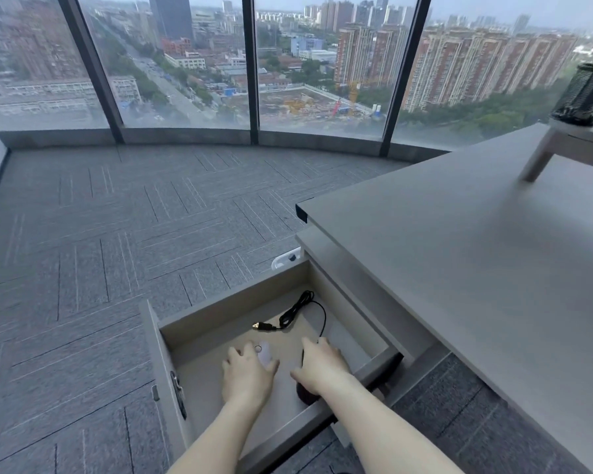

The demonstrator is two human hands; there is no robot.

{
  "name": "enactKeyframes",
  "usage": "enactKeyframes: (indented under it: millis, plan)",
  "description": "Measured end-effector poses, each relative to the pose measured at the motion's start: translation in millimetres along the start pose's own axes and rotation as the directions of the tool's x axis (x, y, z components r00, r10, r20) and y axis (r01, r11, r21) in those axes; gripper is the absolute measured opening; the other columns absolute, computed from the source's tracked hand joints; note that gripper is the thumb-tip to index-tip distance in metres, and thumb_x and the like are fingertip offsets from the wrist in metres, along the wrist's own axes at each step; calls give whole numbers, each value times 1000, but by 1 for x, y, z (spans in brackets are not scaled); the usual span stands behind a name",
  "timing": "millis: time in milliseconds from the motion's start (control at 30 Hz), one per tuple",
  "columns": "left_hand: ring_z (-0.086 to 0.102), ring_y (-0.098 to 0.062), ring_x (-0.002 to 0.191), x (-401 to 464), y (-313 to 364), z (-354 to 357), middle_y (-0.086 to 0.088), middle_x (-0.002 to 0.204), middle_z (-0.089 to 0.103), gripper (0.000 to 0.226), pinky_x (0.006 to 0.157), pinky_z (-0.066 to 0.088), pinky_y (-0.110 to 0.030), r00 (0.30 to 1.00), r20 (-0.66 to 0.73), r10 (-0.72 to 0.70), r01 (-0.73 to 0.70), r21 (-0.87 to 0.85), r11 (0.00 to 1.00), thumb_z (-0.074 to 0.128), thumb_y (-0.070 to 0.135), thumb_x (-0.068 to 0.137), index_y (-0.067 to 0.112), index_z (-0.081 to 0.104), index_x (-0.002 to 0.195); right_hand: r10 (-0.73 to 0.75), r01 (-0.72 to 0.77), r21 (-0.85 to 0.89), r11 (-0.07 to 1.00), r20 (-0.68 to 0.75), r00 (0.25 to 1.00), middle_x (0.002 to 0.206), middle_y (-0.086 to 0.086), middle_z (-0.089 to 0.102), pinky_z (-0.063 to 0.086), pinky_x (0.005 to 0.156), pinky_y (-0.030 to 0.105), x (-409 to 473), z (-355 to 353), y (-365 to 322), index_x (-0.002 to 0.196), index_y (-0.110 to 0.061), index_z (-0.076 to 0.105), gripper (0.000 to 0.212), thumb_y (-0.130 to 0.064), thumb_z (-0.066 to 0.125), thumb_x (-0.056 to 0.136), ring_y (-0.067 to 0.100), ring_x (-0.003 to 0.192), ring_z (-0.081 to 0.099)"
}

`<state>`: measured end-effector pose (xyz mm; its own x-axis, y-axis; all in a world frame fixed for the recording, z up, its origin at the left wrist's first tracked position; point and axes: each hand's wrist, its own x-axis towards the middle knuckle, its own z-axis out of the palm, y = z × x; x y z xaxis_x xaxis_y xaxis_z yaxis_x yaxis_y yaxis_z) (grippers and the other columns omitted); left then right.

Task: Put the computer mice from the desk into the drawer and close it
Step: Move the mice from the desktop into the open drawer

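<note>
Head view: left hand (249,371) cups white mouse (264,352), right hand (322,366) covers black mouse (307,393), lowering both into drawer (165,357).

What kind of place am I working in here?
Probably a high-rise office: a grey desk with an open drawer, carpet tiles on the floor, and tall windows looking down over city buildings.

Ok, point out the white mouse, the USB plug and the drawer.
white mouse (264,354): head view, on its top shell beside the scroll wheel.
USB plug (258,326): head view, on its metal tip.
drawer (231,304): head view, on its far wall.
</note>
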<state>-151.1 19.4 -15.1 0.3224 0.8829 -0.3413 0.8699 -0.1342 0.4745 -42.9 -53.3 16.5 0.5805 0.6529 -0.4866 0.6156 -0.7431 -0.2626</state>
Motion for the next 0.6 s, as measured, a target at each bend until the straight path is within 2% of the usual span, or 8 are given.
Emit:
enactKeyframes:
  millis: [67,133,200,300,367,433,533,600]
  plan:
    - [41,-36,124,-5,9,-9,-17,136,44,51,101,38,-43,998,-54,32,-35,-60,998,45,40,90,16,45,135,-69,78,66,995,-122,990,136,12,45,46,95,43,-12,-12,2,133,-18,43,42,-30,50,93,36,121,47]
    - [41,-34,124,-13,30,-23,-16,136,46,47,102,36,-41,981,-138,137,-156,-139,978,44,33,92,16,46,137,-147,202,156,967,-308,940,134,9,49,45,95,40,-33,-35,7,133,-17,47,39,-25,47,94,32,120,51]
    - [43,-31,121,-29,60,-37,-13,131,51,41,100,35,-36,933,-246,264,-321,-232,918,46,26,93,16,52,132,-185,341,233,911,-507,842,128,6,57,46,94,35,-60,-64,17,126,-16,56,33,-19,47,94,25,115,56]
    - [50,-25,114,-64,118,-49,-9,120,59,31,95,34,-25,815,-371,445,-560,-304,771,49,16,91,13,60,120,-139,454,242,858,-741,656,113,5,68,47,85,22,-112,-110,51,112,-12,66,26,-11,51,92,19,99,64]
    - [54,-22,108,-98,160,-47,-5,115,61,28,94,42,-28,738,-397,545,-670,-339,661,49,14,91,14,62,116,-71,452,215,866,-841,536,106,3,72,45,77,18,-146,-141,89,108,-13,69,24,-8,54,90,18,90,66]
    - [58,-19,103,-141,203,-36,-3,112,61,26,91,49,-35,665,-366,651,-746,-359,560,50,14,90,17,63,113,31,410,232,882,-896,442,105,2,73,50,76,23,-184,-162,144,106,-15,70,23,-8,56,89,19,86,67]
    - [61,-20,98,-179,247,-14,-5,111,61,24,87,52,-37,592,-283,755,-791,-384,476,52,13,89,16,65,109,157,264,268,926,-913,376,104,3,73,52,80,34,-214,-173,211,105,-17,70,22,-11,57,88,25,92,66]
    - [61,-20,100,-215,279,14,-5,114,60,26,89,50,-34,526,-171,833,-816,-379,437,53,16,90,16,65,112,253,110,299,948,-917,310,103,7,72,48,83,37,-243,-172,269,102,-15,70,24,-14,56,83,33,96,62]
